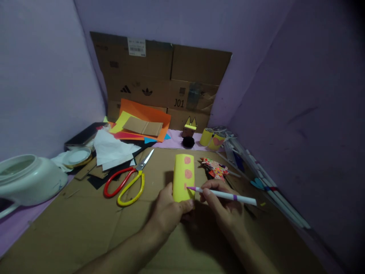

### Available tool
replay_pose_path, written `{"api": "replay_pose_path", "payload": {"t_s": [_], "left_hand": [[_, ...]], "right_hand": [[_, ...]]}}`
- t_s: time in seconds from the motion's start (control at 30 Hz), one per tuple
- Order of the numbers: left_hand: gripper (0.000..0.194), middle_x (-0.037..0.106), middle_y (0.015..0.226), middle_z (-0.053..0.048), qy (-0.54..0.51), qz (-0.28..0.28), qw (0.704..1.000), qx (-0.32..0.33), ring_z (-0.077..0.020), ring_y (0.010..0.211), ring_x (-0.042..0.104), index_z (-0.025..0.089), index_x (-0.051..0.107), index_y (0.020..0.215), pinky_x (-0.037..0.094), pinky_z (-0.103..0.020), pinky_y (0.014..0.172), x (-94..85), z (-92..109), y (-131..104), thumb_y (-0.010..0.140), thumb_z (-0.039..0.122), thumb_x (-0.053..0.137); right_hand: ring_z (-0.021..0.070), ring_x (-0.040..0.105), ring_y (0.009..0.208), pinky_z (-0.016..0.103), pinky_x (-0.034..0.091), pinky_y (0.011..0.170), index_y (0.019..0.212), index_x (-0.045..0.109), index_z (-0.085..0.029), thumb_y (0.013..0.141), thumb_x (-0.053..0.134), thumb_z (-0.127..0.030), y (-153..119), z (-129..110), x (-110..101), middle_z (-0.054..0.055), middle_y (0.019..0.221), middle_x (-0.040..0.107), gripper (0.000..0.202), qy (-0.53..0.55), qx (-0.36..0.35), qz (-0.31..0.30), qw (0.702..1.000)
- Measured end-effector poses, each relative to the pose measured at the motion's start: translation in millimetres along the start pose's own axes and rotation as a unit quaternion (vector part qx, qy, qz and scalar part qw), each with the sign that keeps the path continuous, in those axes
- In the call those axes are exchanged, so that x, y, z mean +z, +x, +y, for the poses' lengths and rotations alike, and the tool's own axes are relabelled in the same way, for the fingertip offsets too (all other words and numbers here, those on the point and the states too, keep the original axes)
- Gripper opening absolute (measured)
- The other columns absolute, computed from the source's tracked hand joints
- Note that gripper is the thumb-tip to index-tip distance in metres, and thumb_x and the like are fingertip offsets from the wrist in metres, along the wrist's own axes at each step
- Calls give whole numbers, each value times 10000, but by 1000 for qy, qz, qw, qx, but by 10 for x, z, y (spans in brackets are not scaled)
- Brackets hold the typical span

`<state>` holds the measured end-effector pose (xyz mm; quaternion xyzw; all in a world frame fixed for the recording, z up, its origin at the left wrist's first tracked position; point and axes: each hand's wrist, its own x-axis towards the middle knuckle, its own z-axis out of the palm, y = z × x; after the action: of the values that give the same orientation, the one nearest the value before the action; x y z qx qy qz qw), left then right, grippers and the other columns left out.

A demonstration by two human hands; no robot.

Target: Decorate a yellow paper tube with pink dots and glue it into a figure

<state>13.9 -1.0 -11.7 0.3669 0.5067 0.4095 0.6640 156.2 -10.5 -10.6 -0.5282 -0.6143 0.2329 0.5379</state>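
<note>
My left hand point(172, 207) is closed round the lower end of a yellow paper-covered piece point(179, 179), with the thumb across its bottom edge. Two pink rounded shapes and a smaller pink mark run down its face. Between the fingers of my right hand point(221, 199) is a white felt-tip pen point(238, 197) with purple bands. Its purple tip end meets the yellow surface at the small pink mark. Left of the piece lie scissors point(134, 182) with one red and one yellow handle, blades apart. The underside of the piece is hidden.
A white pot point(37, 182) stands at the left, beside paper scraps point(114, 150). Coloured sheets point(145, 114) lean near an upright cardboard panel point(159, 68). Yellow rolls point(205, 137) and a small eared box point(189, 131) stand behind. White sticks point(282, 201) line the right wall.
</note>
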Motion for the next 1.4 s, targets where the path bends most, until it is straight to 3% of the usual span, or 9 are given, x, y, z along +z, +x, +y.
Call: {"api": "replay_pose_path", "payload": {"t_s": [0.37,0.57,0.83,1.17,1.4], "left_hand": [[483,625,717,-35,-10,-10,1000,4,-147,570,570,118,576,979,494,-243,458,11,32,-27,516,181,697],[459,639,725,-45,0,0,1000,1,-164,593,588,117,580,942,501,-251,467,3,22,-18,511,205,709],[451,632,724,-36,-6,-4,1000,1,-154,576,581,130,586,953,494,-241,455,13,50,-30,518,181,696],[368,629,709,-44,2,-4,1000,5,-163,610,589,121,579,877,466,-230,492,-1,36,-26,535,172,704],[437,609,698,-25,-5,-8,1000,4,-140,555,556,121,575,951,464,-227,445,5,16,-31,535,188,691]], "right_hand": [[157,550,514,248,401,488,695,619,-191,793,565,-322,19,-72,-8,1,549,610,173,5,15,8,1000],[146,511,502,239,370,475,668,603,-193,810,554,-346,-13,-32,-14,-7,539,578,215,5,28,-19,999],[155,537,494,240,399,462,692,629,-192,790,576,-358,18,-53,5,1,538,608,200,6,28,20,999],[157,551,474,232,409,447,615,610,-199,797,556,-396,-12,-61,-32,-4,503,592,273,-4,25,-18,1000],[158,554,486,231,427,448,663,623,-197,795,567,-368,27,-92,-29,-1,526,602,223,-16,16,15,1000]]}}
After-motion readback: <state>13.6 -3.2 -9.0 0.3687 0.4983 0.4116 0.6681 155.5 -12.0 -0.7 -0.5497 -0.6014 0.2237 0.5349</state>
